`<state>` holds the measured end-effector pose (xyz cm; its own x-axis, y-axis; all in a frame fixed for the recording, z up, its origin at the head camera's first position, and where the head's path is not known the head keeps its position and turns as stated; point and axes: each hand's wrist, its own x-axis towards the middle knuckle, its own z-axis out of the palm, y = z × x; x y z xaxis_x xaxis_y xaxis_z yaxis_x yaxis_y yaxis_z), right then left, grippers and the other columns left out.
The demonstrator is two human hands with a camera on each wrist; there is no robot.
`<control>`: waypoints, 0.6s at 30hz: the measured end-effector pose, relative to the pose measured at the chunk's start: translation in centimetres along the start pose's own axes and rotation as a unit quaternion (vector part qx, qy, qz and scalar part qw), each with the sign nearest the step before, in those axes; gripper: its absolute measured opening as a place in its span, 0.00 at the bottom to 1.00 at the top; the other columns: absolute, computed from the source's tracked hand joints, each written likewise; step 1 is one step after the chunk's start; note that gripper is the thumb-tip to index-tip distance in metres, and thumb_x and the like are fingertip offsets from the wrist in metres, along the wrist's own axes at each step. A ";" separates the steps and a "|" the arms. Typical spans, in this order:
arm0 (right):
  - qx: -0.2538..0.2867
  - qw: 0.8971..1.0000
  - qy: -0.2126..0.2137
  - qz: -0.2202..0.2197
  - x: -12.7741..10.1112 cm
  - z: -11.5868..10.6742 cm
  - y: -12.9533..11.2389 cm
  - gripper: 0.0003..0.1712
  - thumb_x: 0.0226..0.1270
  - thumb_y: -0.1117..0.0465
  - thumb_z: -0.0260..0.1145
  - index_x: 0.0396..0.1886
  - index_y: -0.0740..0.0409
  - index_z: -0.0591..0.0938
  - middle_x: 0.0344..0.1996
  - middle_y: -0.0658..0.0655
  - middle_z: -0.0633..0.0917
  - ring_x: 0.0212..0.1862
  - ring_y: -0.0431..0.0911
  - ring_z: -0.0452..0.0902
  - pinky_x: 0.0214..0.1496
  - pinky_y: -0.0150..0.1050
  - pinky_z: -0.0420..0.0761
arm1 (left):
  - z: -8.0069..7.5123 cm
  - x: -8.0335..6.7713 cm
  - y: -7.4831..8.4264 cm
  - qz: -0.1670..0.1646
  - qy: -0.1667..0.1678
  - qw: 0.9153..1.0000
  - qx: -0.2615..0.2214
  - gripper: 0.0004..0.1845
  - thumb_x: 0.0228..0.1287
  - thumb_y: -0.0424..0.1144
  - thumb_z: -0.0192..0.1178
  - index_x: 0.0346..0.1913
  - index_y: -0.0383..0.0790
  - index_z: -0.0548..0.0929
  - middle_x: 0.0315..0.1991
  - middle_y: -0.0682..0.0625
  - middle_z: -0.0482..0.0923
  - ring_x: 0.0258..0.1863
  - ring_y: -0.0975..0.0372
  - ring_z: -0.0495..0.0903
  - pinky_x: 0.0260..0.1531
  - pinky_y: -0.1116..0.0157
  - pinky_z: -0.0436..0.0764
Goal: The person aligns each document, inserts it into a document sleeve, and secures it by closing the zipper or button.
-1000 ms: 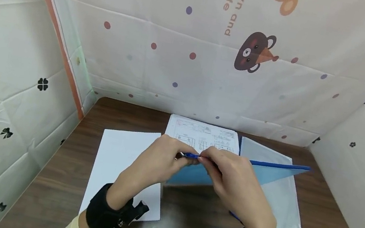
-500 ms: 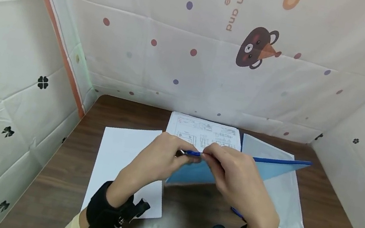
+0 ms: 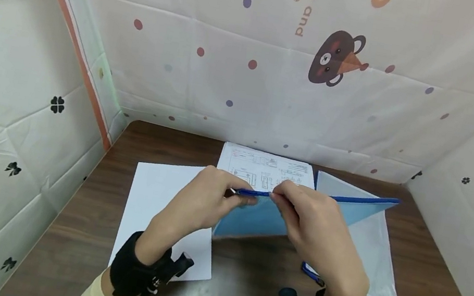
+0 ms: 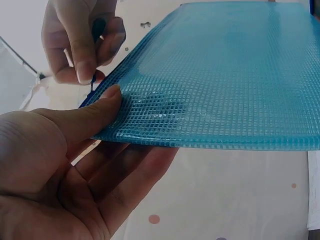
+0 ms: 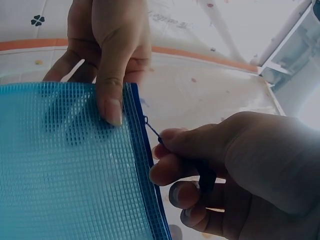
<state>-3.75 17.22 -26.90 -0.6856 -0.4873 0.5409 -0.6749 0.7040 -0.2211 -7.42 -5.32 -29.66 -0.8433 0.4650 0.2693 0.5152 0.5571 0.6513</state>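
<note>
At 9 o'clock on the table (image 3: 76, 225) lies your white sheet (image 3: 157, 197); its near right part is hidden under your left forearm. Your left hand (image 3: 203, 203) grips the left end of the blue pouch (image 3: 263, 216). The left wrist view shows the thumb (image 4: 92, 112) flat on the mesh top and the other fingers curled beneath, so the corner is pinched between them. The pouch is held up off the table near its centre, zip edge uppermost, running toward 3 o'clock, where its far corner stands in the air.

Just right of your left hand, your right hand (image 3: 313, 230) pinches the zip pull (image 5: 151, 129) between thumb and forefinger, with the remaining fingers curled in. The pull is a thin wire loop at the pouch's left end, hard to make out from the head camera because your knuckles cover it. You cannot tell from any view how far the zip is open.

At 12 o'clock, behind your hands, lies a printed page (image 3: 267, 166); its lower half is hidden and its text is too small to read. At 3 o'clock a clear sleeve (image 3: 370, 256) lies flat, partly behind the pouch. A small blue piece (image 3: 312, 273) peeks out beside your right wrist, too covered to identify.
</note>
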 end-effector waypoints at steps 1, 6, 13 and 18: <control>0.001 1.000 0.000 -0.001 0.0 0.0 0.0 0.05 0.73 0.70 0.70 0.41 0.56 0.85 0.26 0.44 0.81 0.25 0.34 0.67 0.26 0.32 0.72 | -0.1 0.0 0.0 0.002 0.000 1.000 0.001 0.08 0.72 0.39 0.71 0.49 0.48 0.94 0.38 0.56 0.91 0.26 0.65 0.78 0.25 0.66 0.75; 0.011 1.000 -0.002 -0.007 0.1 0.1 0.1 0.05 0.73 0.70 0.70 0.41 0.56 0.85 0.26 0.44 0.82 0.24 0.34 0.68 0.26 0.31 0.72 | -0.2 -0.1 -0.3 0.010 0.004 1.000 0.000 0.07 0.71 0.39 0.72 0.49 0.48 0.94 0.38 0.57 0.91 0.27 0.66 0.79 0.27 0.66 0.77; 0.011 1.000 -0.010 0.001 0.2 0.0 0.2 0.04 0.73 0.70 0.70 0.40 0.57 0.85 0.27 0.45 0.83 0.24 0.34 0.69 0.26 0.32 0.74 | -0.4 -0.1 -0.6 0.016 0.003 1.000 -0.012 0.08 0.71 0.40 0.72 0.50 0.48 0.94 0.37 0.57 0.90 0.23 0.66 0.75 0.22 0.67 0.70; 0.008 0.999 -0.016 0.031 0.1 -0.4 0.3 0.05 0.72 0.70 0.71 0.42 0.57 0.86 0.26 0.46 0.83 0.25 0.35 0.69 0.26 0.32 0.74 | -0.6 -0.2 -0.7 0.008 0.004 1.000 -0.004 0.09 0.71 0.40 0.72 0.51 0.48 0.94 0.40 0.56 0.91 0.24 0.66 0.76 0.21 0.67 0.70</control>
<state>-3.92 17.63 -26.63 -0.7347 -0.4593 0.4993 -0.6344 0.7257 -0.2661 -7.70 -6.23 -29.70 -0.8360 0.4690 0.2848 0.5276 0.5447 0.6519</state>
